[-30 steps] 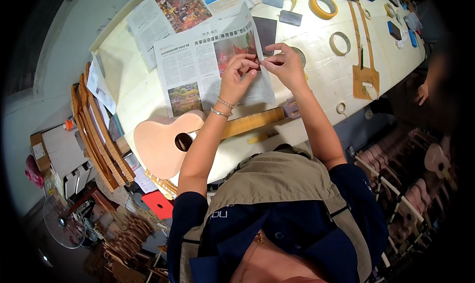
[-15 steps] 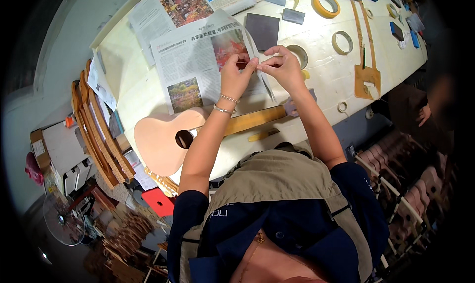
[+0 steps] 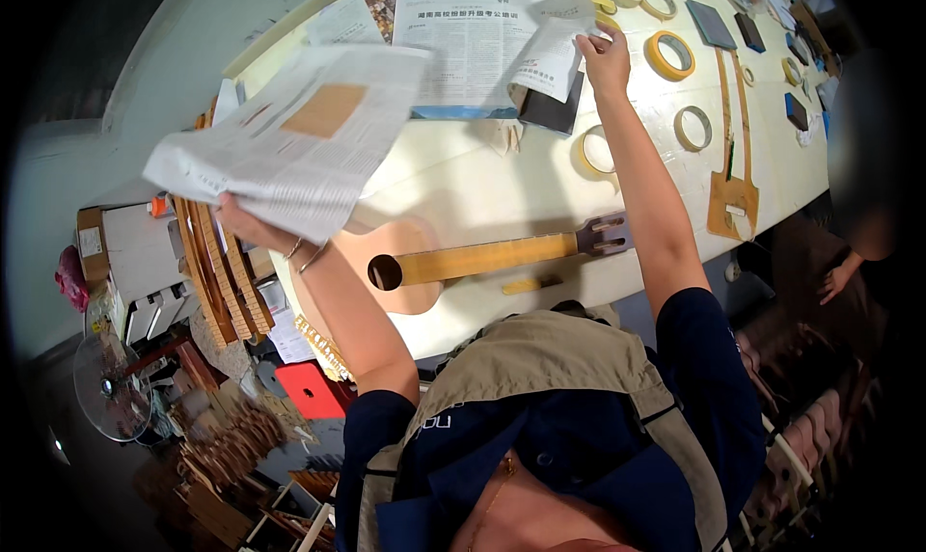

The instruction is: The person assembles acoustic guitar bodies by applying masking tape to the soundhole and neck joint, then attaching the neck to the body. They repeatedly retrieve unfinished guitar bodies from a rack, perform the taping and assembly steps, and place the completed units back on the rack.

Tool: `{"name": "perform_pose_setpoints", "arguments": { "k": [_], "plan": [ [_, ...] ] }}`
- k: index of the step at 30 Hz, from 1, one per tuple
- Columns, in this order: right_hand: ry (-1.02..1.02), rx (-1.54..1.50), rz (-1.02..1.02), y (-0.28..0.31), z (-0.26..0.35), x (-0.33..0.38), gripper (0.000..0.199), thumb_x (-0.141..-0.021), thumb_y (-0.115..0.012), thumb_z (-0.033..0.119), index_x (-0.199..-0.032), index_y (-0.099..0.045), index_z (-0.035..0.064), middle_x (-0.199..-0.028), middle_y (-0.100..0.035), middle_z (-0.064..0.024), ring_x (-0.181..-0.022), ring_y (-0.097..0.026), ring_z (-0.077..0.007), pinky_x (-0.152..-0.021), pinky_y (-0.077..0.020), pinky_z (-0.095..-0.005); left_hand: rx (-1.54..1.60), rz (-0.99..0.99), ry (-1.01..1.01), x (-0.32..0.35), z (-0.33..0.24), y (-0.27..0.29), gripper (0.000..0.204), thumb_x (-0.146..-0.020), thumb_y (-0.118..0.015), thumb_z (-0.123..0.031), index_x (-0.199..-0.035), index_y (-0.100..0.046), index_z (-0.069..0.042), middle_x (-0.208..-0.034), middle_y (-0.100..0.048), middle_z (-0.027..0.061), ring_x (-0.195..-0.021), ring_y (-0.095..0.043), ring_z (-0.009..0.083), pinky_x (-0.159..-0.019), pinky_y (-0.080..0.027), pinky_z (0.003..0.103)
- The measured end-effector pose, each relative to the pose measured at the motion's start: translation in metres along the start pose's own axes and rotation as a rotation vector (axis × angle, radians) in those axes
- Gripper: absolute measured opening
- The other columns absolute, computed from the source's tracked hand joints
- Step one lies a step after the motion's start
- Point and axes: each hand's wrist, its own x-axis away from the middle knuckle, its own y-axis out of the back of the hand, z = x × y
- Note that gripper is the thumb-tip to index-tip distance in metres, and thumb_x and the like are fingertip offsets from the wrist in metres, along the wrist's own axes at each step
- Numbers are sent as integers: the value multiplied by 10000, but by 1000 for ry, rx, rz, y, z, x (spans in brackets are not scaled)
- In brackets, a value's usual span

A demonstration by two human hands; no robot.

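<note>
My left hand (image 3: 243,226) grips a sheet of newspaper (image 3: 289,137) and holds it up over the left end of the white table (image 3: 463,181). My right hand (image 3: 606,55) is stretched far out and pinches the edge of a smaller paper sheet (image 3: 555,55) that lies over a dark square sanding pad (image 3: 552,113). Between my arms a small unfinished wooden guitar (image 3: 453,261) lies flat, its body to the left and its headstock to the right.
More newspaper (image 3: 463,41) covers the far side of the table. Several rolls of masking tape (image 3: 670,53) and a wooden guitar neck (image 3: 730,166) lie at the right. Curved wooden pieces (image 3: 217,272) stand at the table's left edge. Another person's hand (image 3: 837,277) shows at right.
Both hands were together at the pad over the newspaper. Now my left hand has lifted a newspaper sheet away to the left, and my right hand has reached further out to the small sheet.
</note>
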Motion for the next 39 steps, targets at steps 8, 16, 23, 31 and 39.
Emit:
{"name": "perform_pose_setpoints", "arguments": {
  "k": [8,16,23,31,39],
  "plan": [
    [1265,72,362,1,82,159,628,-663,-734,242,-1240,-488,271,-1402,-397,-61,-1327,-301,-284,-1118,-181,-502,295,144,923,147,-35,-22,634,-813,-467,-370,-1317,-401,11,-1242,-510,152,-1104,-519,282,-934,-431,406],
    [763,-162,396,54,110,238,172,-776,-631,95,-945,-610,117,-1176,-576,-104,-1149,-514,-270,-1021,-362,-427,-599,623,171,220,-37,25,292,-899,-509,-146,-1142,-516,15,-1434,-227,220,-1313,-295,335,-1058,-260,393],
    [-784,-692,1269,60,91,305,350,-911,-523,142,-1236,-481,20,-1173,-552,-107,-1033,-560,-182,-881,-482,-305,-382,635,32,260,-25,29,389,-808,-676,-146,-1130,-493,-27,-1295,-382,229,-1165,-428,349,-918,-393,400],
    [-67,-46,1244,60,69,303,383,-791,-663,178,-1110,-546,1,-1035,-606,-144,-922,-600,-228,-833,-470,-339,-818,931,-214,203,-42,48,494,-622,-810,-141,-1061,-609,-34,-876,-614,108,-802,-577,279,-735,-474,330],
    [266,302,655,29,14,243,139,-841,-614,165,-929,-623,57,-875,-631,-95,-825,-607,-221,-676,-483,-339,-1533,1025,-189,74,-10,105,520,-623,-797,-259,-1109,-642,-157,-1385,-345,164,-1272,-293,353,-1039,-226,487]
  ]
}}
